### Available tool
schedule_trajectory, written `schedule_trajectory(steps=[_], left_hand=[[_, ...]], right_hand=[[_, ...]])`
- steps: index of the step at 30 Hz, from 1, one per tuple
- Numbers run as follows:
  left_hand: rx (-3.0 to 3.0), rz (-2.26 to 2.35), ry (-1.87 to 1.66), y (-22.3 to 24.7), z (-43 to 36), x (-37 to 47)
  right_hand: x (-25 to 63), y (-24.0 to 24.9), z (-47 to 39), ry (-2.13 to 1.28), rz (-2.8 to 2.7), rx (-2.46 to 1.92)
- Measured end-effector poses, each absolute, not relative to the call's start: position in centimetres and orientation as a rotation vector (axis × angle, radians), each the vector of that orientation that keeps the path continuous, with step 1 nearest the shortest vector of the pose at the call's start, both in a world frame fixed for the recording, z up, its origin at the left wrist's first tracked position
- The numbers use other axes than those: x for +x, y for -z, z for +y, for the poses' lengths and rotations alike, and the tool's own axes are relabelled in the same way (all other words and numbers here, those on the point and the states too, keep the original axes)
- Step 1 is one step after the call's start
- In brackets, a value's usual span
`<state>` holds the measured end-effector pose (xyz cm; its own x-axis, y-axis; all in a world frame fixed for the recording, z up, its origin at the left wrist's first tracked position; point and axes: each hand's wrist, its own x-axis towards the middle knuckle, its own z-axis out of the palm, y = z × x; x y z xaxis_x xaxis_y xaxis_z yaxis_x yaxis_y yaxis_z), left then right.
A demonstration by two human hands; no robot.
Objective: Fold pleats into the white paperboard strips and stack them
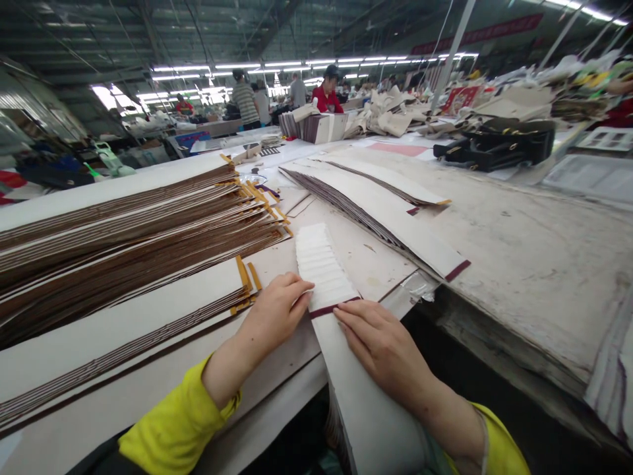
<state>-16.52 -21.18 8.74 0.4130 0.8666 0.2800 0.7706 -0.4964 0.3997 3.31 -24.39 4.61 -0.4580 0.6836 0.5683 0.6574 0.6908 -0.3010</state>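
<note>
At lower centre of frame, the strip [359, 389] lies with its maroon edge [323, 311] meeting the fanned stack [324, 260], apparently steadied by the right hand [383, 340], fingers extended flat; the left hand [277, 305] has fingers bent alongside, grip undeterminable.

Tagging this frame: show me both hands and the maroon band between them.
Left hand [273, 309], head view: back of the hand.
Right hand [384, 342], head view: back of the hand.
Maroon band [323, 310], head view: its uncovered stretch.

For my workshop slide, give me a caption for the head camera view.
Left hand beside and right hand on a maroon-edged white strip, near stacked yellow-ended strips.
</note>
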Motion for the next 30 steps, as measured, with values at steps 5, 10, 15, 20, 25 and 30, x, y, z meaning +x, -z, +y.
schedule_trajectory(steps=[5, 10, 15, 20, 25, 30], left_hand=[[2.493, 1.451, -0.5, -9.1, -21.1, -15.2], [2.245, 1.495, -0.473, -10.0, -20.5, -14.8], [2.008, 1.397, -0.387, -10.7, -18.9, -13.9], [1.906, 1.289, -0.214, -10.8, -17.4, -12.1], [1.888, 1.252, -0.149, -10.9, -17.1, -11.6], [1.999, 1.242, -0.145, -10.7, -17.5, -11.6]], right_hand=[[3.2, -4.8, -24.7, -0.009, -2.224, -1.071], [3.2, -4.8, -24.7, 0.065, -2.203, -1.084], [3.2, -4.8, -24.6, 0.077, -2.201, -1.081], [3.1, -4.8, -24.7, 0.086, -2.154, -1.087], [3.3, -4.8, -25.0, 0.032, -2.151, -1.088], [3.4, -4.9, -25.5, -0.032, -2.157, -1.074]])
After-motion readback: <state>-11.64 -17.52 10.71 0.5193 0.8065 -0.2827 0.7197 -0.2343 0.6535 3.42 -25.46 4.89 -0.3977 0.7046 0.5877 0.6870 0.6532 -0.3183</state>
